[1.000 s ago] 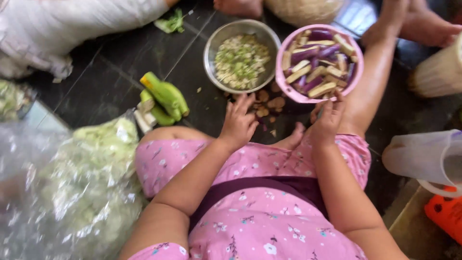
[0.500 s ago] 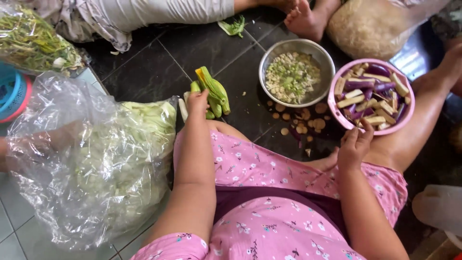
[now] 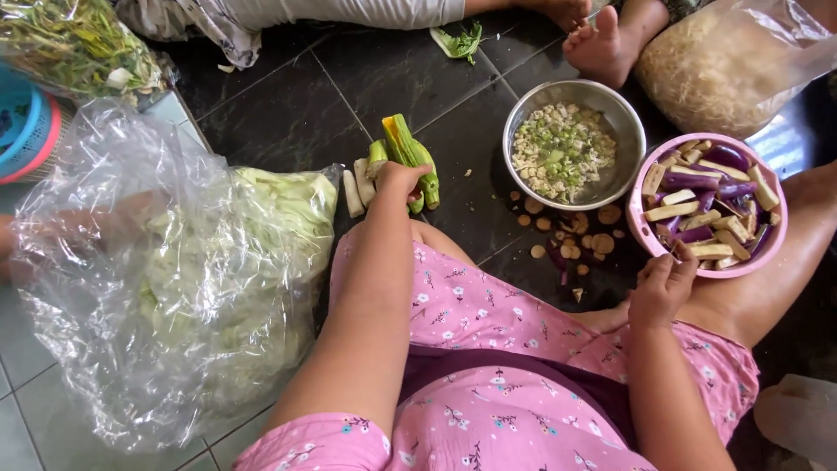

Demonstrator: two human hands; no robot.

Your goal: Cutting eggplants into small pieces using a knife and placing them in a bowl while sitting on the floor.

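Observation:
My left hand [image 3: 397, 181] reaches forward and closes on the green zucchini pieces [image 3: 410, 153] lying on the dark floor tiles, beside two pale cut sticks [image 3: 357, 187]. My right hand [image 3: 661, 288] rests near my knee, fingers loosely curled, just below the rim of a pink bowl [image 3: 643, 234] filled with cut purple eggplant sticks. I cannot make out anything held in it. A steel bowl [image 3: 523, 113] of chopped pale bits stands between the two.
A large clear plastic bag [image 3: 174, 288] of green cabbage lies at left. Round cut slices [image 3: 567, 240] are scattered on the floor. Another person's foot [image 3: 602, 44] and a bag of pale sprouts [image 3: 724, 61] are at the top. A blue-pink basket [image 3: 26, 131] sits far left.
My left hand moved from the scattered slices over to the zucchini pieces and took hold of them. My view swung left. My right hand stayed near the pink bowl.

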